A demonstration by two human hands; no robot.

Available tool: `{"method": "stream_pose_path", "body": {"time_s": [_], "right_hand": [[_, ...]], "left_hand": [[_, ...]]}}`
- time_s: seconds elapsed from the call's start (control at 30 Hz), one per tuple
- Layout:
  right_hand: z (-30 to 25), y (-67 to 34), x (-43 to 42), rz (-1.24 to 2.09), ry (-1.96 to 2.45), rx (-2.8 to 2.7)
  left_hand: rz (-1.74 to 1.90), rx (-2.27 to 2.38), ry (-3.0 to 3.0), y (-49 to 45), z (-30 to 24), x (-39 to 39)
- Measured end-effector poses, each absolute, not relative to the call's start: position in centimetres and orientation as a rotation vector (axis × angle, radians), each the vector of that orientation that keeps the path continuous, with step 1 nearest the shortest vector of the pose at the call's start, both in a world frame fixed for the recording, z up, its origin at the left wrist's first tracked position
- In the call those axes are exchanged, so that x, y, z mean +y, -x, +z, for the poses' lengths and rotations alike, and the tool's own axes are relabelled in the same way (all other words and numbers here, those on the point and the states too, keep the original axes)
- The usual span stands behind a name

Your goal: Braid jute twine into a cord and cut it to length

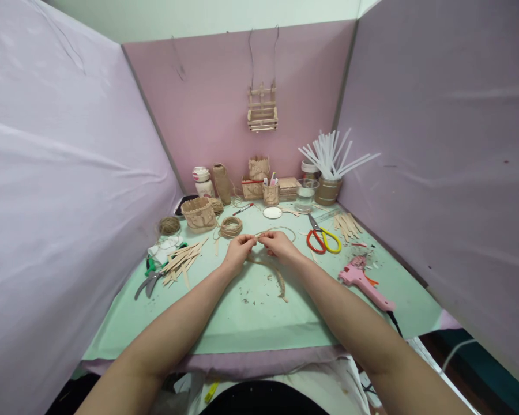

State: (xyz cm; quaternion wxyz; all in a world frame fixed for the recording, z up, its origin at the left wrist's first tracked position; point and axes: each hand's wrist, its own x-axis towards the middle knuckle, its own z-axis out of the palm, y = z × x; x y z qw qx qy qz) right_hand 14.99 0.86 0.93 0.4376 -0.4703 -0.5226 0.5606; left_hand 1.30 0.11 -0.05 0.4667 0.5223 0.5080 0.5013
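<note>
My left hand [239, 253] and my right hand [281, 245] meet over the middle of the table, thumbs and fingers pinched together. Between them they grip a thin twine [293, 233], which curves in a loop behind my right hand. A thicker braided cord [280, 278] hangs or lies just below my hands, its lower end on the green tabletop; whether it joins the twine I cannot tell. Behind my left hand lies a coil of twine [231, 227]. Small brown fibre bits are scattered beneath.
On the right are scissors [321, 237] and a pink glue gun [365, 283] with its cable. Wooden sticks [184, 262] and pruning shears [147, 282] lie left. A woven basket [199, 214], a cup of water [305, 196] and white glue sticks [328, 153] line the back.
</note>
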Motion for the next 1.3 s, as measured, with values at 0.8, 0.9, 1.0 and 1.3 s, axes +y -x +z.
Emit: {"method": "stream_pose_path", "body": {"time_s": [0.8, 0.9, 1.0, 1.3], "right_hand": [[0.8, -14.9, 0.8, 0.769, 1.168, -1.559], [0.8, -14.8, 0.7, 0.688, 1.171, -1.609], [0.9, -14.8, 0.7, 0.708, 1.18, -1.603], [0.8, -14.6, 0.2, 0.55, 1.073, -1.638]], "left_hand": [[1.225, 0.936, -0.993, -1.1, 0.6, 0.2], [1.273, 0.996, -1.028, -1.0, 0.2, 0.4], [1.316, 1.063, -1.118, -0.9, -0.1, 0.6], [1.239, 0.939, -0.825, -1.5, 0.9, 0.0]]}}
